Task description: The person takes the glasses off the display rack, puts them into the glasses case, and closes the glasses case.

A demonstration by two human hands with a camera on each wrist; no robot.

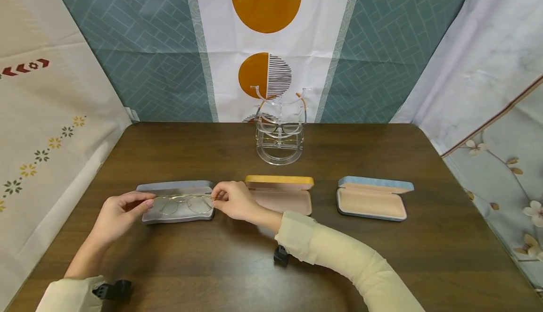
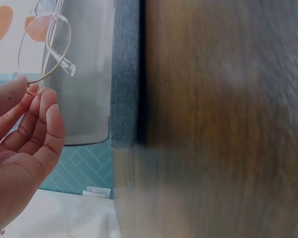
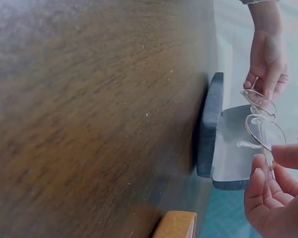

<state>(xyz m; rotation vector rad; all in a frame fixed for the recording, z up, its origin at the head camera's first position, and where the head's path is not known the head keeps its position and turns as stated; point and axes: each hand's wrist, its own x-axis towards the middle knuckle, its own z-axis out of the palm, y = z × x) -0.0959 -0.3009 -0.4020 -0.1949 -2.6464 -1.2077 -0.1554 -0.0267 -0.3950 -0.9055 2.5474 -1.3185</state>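
Note:
A pair of eyeglasses [image 1: 181, 199] with thin gold round rims is held over an open grey glasses case [image 1: 178, 217] on the table's left side. My left hand [image 1: 119, 215] pinches one end of the frame between thumb and fingers. At the other end, my right hand [image 1: 237, 200] pinches the frame in the same way. In the right wrist view both lenses and the clear temple tips of the eyeglasses [image 3: 283, 135] show above the grey lining. The left wrist view shows only one lens rim and a clear tip fully.
Right of the grey case lies an open yellow glasses case [image 1: 280, 180], partly behind my right hand. Farther right is an open blue glasses case [image 1: 372, 217]. A clear display stand [image 1: 280, 159] holding more glasses stands at the back. Patterned cloth [image 1: 161, 67] hangs behind the table.

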